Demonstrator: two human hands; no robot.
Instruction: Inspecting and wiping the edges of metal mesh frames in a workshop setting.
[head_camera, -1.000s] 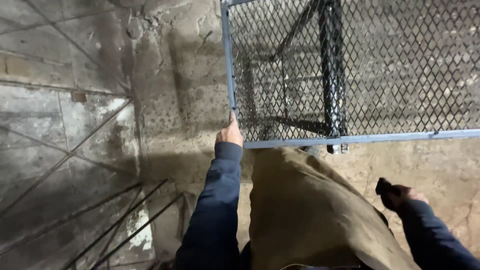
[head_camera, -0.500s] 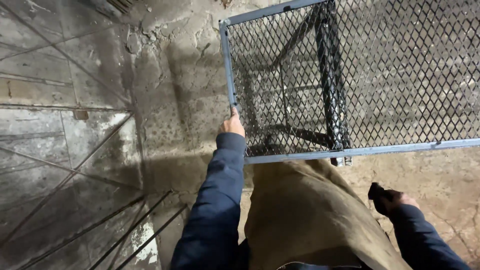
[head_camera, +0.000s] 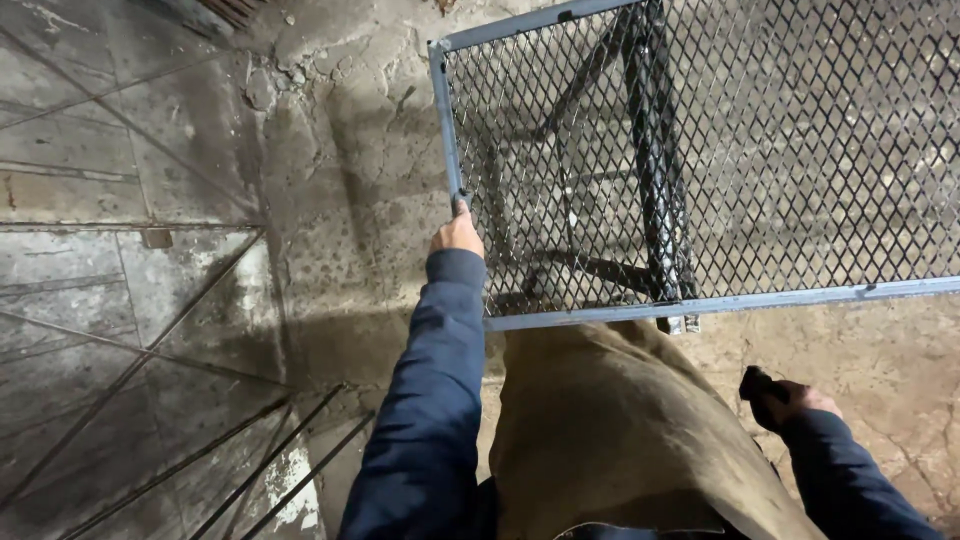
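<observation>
The person looks down at a metal mesh table (head_camera: 800, 150) that stands on a rough concrete floor (head_camera: 340, 200). The table top is a sheet of expanded metal in a grey-blue steel frame, and through the mesh the dark legs and cross bars (head_camera: 655, 200) are visible below. The left hand (head_camera: 458, 232) is on the left edge of the frame, near the front left corner, and its fingers are closed around the frame bar. The arm wears a dark blue sleeve (head_camera: 430, 400) and reaches forward from the body. The right hand (head_camera: 785, 400) is low on the right side, well apart from the table, and it is closed on a small dark object (head_camera: 757, 385); what kind of object it is cannot be told, because it is dark and partly hidden. A brown apron (head_camera: 600, 430) covers the front of the person, and its upper part lies just below the front bar of the frame. On the left the floor is made of large worn plates (head_camera: 90, 300) with straight lines, and some thin metal rods (head_camera: 250, 470) lie near the lower left.
</observation>
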